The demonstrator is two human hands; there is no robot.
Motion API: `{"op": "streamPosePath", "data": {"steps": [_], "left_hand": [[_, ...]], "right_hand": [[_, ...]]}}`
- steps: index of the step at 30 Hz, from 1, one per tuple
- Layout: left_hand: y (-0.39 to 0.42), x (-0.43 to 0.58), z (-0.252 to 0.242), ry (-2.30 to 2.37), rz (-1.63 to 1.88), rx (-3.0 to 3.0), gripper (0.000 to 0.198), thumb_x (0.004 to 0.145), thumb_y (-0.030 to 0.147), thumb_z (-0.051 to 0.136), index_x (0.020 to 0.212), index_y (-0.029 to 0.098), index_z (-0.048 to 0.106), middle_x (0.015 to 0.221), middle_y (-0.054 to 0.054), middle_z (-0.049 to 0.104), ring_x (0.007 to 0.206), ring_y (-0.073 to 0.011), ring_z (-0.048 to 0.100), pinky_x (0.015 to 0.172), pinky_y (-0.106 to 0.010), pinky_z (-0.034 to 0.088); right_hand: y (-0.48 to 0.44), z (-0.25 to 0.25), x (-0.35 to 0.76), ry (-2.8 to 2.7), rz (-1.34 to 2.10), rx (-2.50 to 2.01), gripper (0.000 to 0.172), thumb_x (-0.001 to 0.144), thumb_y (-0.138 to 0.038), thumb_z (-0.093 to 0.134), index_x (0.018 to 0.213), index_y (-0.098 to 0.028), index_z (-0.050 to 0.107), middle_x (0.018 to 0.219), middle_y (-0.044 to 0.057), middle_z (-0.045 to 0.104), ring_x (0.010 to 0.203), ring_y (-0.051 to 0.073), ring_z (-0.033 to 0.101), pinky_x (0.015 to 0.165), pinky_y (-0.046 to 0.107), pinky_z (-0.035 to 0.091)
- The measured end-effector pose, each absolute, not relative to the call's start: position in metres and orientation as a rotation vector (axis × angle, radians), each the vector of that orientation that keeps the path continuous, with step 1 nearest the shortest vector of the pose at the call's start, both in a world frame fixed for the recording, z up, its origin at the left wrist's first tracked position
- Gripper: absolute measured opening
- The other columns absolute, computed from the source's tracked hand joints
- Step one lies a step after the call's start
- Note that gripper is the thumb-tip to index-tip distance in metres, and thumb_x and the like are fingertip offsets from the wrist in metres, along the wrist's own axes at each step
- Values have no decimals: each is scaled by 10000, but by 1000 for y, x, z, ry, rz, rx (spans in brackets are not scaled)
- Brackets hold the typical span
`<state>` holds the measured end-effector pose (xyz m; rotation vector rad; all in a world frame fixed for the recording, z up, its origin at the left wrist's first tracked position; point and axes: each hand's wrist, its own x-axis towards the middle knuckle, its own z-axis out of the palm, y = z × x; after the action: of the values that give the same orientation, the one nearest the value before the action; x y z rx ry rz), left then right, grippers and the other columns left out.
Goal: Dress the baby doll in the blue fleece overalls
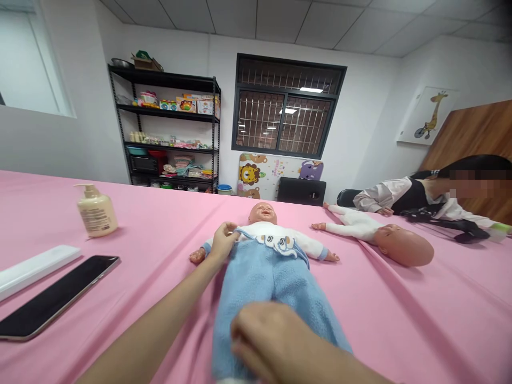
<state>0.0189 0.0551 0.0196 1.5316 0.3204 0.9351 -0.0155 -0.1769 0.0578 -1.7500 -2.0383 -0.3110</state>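
Note:
A baby doll [264,213] lies on its back, head away from me, in a white top with blue cuffs. Light blue fleece overalls [260,266] with a white animal-face bib cover its chest and legs. At the upper left edge of the overalls, my left hand [224,241] pinches the fabric beside the doll's arm. My right hand [274,336] is over the trouser legs, close to me, fingers curled in and smeared by motion. Whatever those fingers may hold is hidden.
A pink cloth [160,224] covers the table. On the left are a pump bottle [96,213], a phone [56,298] and a long white case [36,269]. A second doll [400,242] lies to the right, near a seated person [416,194]. Shelves [168,114] stand behind.

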Motion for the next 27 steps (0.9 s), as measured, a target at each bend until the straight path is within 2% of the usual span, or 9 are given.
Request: {"op": "streamPosePath", "data": {"steps": [4, 8, 10, 12, 15, 17, 20, 23, 27], "left_hand": [[50, 16, 24, 457, 1399, 1559, 123, 647, 228, 491, 686, 194, 379, 676, 32, 418, 634, -121, 435, 617, -233, 351], [40, 12, 29, 483, 1440, 1565, 164, 683, 217, 459, 625, 196, 307, 616, 37, 334, 578, -118, 363, 586, -236, 323], [35, 11, 31, 417, 1387, 1525, 168, 711, 237, 450, 656, 202, 295, 612, 39, 338, 577, -120, 393, 579, -234, 336], [32, 10, 31, 338, 1338, 1523, 143, 730, 241, 440, 714, 210, 302, 610, 45, 358, 577, -125, 426, 566, -229, 343], [31, 7, 30, 261, 1357, 1674, 160, 736, 214, 458, 850, 217, 346, 643, 45, 412, 592, -132, 439, 582, -232, 350], [32, 4, 29, 193, 1410, 1890, 186, 742, 203, 485, 901, 209, 388, 711, 23, 460, 656, -142, 460, 640, -249, 363], [35, -1, 27, 64, 1403, 2287, 62, 806, 244, 496, 841, 195, 481, 806, -25, 522, 780, -175, 489, 734, -289, 359], [37, 0, 24, 89, 1366, 2572, 172, 880, 304, 460, 790, 196, 559, 808, -40, 565, 820, -199, 495, 748, -318, 334], [41, 5, 18, 274, 1340, 2713, 179, 894, 310, 468, 906, 219, 621, 842, -46, 589, 850, -216, 496, 731, -327, 321]], "right_hand": [[-153, 79, 30, -1735, -531, -1790, 149, 840, -189, 478, 974, -154, 532, 963, 71, 562, 886, 200, 509, 782, 345, 431], [-124, 74, 80, -1393, -482, -1937, 238, 874, -256, 439, 1054, -135, 537, 1054, 101, 558, 995, 224, 496, 875, 370, 376], [-112, 69, 98, -1269, -335, -2002, 322, 877, -328, 437, 1113, -129, 529, 1050, 106, 575, 992, 227, 512, 854, 345, 380], [-103, 67, 111, -1239, -121, -2020, 336, 849, -372, 475, 1051, -123, 575, 961, 90, 611, 897, 211, 552, 768, 290, 399], [-97, 68, 122, -1263, 30, -1982, 139, 766, -261, 563, 769, -133, 616, 738, 32, 616, 707, 158, 556, 630, 227, 375], [-97, 68, 123, -1255, -147, -1943, 22, 722, -157, 565, 715, -142, 579, 720, 12, 597, 705, 144, 542, 640, 218, 370], [-102, 66, 119, -1313, -569, -1868, 63, 729, -101, 526, 774, -143, 541, 802, 26, 565, 772, 151, 520, 703, 236, 370], [-108, 64, 110, -1449, -896, -1848, 58, 777, -101, 476, 767, -141, 517, 771, 39, 525, 747, 165, 483, 684, 260, 347], [-113, 63, 105, -1512, -1110, -1862, 83, 798, -100, 459, 743, -148, 498, 725, 34, 487, 714, 170, 442, 653, 276, 313]]}}
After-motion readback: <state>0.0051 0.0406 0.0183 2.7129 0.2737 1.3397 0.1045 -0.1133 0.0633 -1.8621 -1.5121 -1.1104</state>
